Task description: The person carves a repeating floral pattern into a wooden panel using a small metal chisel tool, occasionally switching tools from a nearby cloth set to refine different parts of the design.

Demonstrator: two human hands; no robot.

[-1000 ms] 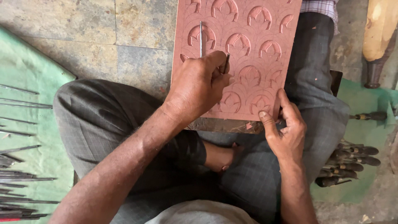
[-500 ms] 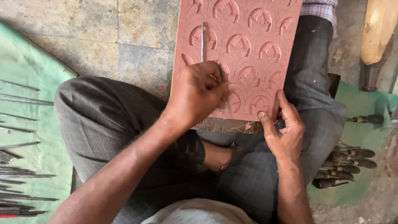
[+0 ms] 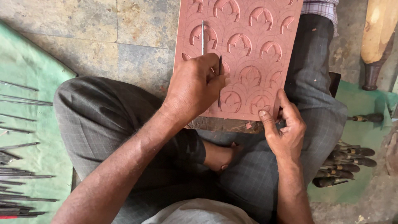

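Head view shows us looking down on our crossed legs in grey checked trousers (image 3: 103,124), with a reddish carved stone slab (image 3: 248,45) resting across the lap and leaning away from us. Its face is cut with rows of arched, leaf-like motifs. Our left hand (image 3: 195,85) is clenched around thin metal carving tools: one slim chisel (image 3: 202,35) sticks up past the knuckles against the slab, and a second dark blade (image 3: 219,81) runs between the fingers, its tip on a motif near the slab's lower edge. Our right hand (image 3: 284,128) grips the slab's bottom right corner, thumb pressed on the carved face and fingers curled under the edge. A small chip (image 3: 248,125) lies just below that edge. To the left, many long thin steel tools (image 3: 20,174) lie on a green cloth (image 3: 33,74). To the right, a cluster of wooden-handled chisels (image 3: 344,164) lies beside our knee, and a wooden mallet (image 3: 375,41) stands near the upper right.
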